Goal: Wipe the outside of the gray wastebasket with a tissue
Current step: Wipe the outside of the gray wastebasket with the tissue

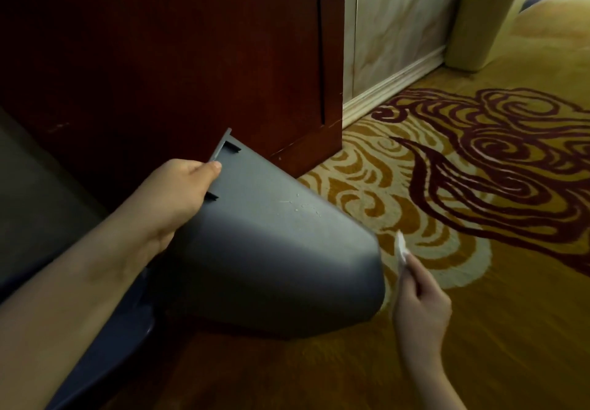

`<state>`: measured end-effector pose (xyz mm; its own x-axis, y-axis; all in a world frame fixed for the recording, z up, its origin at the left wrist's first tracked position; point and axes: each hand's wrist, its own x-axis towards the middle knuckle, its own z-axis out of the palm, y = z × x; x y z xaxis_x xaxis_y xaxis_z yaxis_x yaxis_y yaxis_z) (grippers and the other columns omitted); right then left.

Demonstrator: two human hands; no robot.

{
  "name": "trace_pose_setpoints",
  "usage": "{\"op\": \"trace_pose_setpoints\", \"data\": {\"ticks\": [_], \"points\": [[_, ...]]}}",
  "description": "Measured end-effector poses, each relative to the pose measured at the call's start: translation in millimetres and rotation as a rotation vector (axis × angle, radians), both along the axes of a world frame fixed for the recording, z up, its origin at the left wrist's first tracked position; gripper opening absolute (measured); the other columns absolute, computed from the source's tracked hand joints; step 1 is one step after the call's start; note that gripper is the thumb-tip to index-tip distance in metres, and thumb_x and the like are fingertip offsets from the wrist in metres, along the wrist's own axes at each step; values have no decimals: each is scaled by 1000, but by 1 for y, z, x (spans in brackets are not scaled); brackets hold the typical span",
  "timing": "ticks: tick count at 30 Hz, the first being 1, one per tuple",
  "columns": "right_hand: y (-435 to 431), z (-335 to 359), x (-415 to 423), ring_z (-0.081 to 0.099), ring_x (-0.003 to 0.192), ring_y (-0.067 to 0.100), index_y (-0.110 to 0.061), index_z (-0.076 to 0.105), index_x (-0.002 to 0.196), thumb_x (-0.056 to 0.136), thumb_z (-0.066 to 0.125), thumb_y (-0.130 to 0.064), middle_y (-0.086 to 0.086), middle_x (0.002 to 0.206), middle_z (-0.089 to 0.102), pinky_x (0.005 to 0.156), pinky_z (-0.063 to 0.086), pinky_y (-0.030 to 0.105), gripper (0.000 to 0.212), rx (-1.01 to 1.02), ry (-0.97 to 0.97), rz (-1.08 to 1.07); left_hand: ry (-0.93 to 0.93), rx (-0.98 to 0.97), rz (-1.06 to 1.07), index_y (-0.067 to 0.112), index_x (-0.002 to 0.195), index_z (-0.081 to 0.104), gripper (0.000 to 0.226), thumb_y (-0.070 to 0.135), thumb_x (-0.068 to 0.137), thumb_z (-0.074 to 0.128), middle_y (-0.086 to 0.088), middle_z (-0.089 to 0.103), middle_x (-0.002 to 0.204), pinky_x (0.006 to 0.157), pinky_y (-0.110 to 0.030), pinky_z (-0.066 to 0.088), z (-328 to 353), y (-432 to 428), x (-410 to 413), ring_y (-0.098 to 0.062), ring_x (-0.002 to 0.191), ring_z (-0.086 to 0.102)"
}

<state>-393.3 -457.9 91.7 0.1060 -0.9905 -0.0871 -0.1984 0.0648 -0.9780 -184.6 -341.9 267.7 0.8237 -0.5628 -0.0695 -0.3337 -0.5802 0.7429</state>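
Note:
The gray wastebasket [271, 250] is tipped on its side above the carpet, its rim toward the upper left and its base toward the lower right. My left hand [172, 195] grips the rim, thumb on the outside. White specks and smears mark the upper side of the basket. My right hand [418, 304] pinches a small white tissue [400, 250] just right of the basket's base, a little apart from it.
A dark red wooden cabinet [191, 58] stands right behind the basket. A beige wastebasket [485, 23] sits by the marble wall and baseboard at the top right. Yellow carpet with red swirls [479, 170] spreads to the right. A dark object lies at the lower left.

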Motion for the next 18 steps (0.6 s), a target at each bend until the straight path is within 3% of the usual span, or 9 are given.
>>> {"op": "trace_pose_setpoints", "data": {"ticks": [3, 5, 7, 8, 10, 11, 14, 16, 18], "points": [[14, 60, 33, 62, 100, 19, -32, 56, 118, 94, 47, -15, 1, 111, 66, 79, 54, 30, 31, -302, -134, 149, -49, -21, 17, -10, 105, 57, 49, 33, 97, 38, -40, 58, 108, 81, -56, 47, 0, -4, -5, -49, 99, 57], [26, 89, 66, 55, 108, 5, -29, 55, 122, 93, 48, -8, -6, 119, 62, 89, 47, 20, 37, -494, -159, 321, -91, -38, -2, -11, 101, 58, 48, 32, 97, 38, -40, 58, 104, 77, -54, 48, 0, -10, -11, -49, 95, 58], [35, 106, 96, 41, 116, -2, -21, 53, 128, 92, 48, -4, -4, 132, 54, 99, 31, 6, 40, -580, -105, 479, -167, -52, -26, -6, 95, 62, 44, 31, 97, 39, -36, 62, 98, 66, -41, 46, -2, -15, -14, -46, 92, 60], [38, 108, 106, 38, 118, 0, -18, 52, 130, 93, 48, -4, -1, 137, 50, 99, 26, 4, 40, -601, -69, 531, -202, -58, -37, -3, 94, 64, 41, 30, 97, 39, -32, 64, 96, 64, -37, 45, -3, -17, -15, -44, 91, 60], [36, 99, 113, 37, 123, 10, -16, 48, 133, 93, 47, -4, 0, 142, 46, 104, 27, 15, 42, -645, -2, 552, -186, -74, -65, 5, 92, 65, 37, 31, 97, 39, -26, 67, 92, 71, -40, 49, -4, -19, -15, -37, 87, 63], [31, 91, 112, 37, 125, 13, -17, 47, 134, 93, 47, -4, 0, 143, 45, 106, 28, 20, 43, -658, 27, 539, -109, -111, -80, 11, 89, 66, 34, 31, 97, 39, -20, 69, 90, 72, -41, 51, -5, -19, -13, -32, 84, 65], [10, 64, 100, 36, 125, 5, -20, 49, 133, 94, 47, -8, -4, 142, 47, 109, 28, 24, 41, -563, 74, 442, 154, -205, -117, 23, 87, 64, 25, 29, 97, 42, -2, 74, 78, 57, -25, 53, -4, -17, -4, -15, 75, 71], [-8, 45, 89, 31, 114, -19, -22, 51, 131, 95, 45, -10, -4, 139, 48, 107, 24, 9, 38, -401, 83, 381, 298, -253, -126, 19, 92, 64, 22, 25, 96, 43, 3, 76, 69, 48, -19, 53, -3, -15, 3, -10, 66, 72], [-25, 25, 74, 30, 98, -29, -24, 53, 128, 96, 43, -14, -1, 135, 49, 89, 25, -5, 35, -250, 71, 306, 406, -290, -108, 14, 90, 64, 21, 20, 95, 45, 2, 76, 63, 44, -18, 52, 0, -12, 7, -10, 59, 72]]}}
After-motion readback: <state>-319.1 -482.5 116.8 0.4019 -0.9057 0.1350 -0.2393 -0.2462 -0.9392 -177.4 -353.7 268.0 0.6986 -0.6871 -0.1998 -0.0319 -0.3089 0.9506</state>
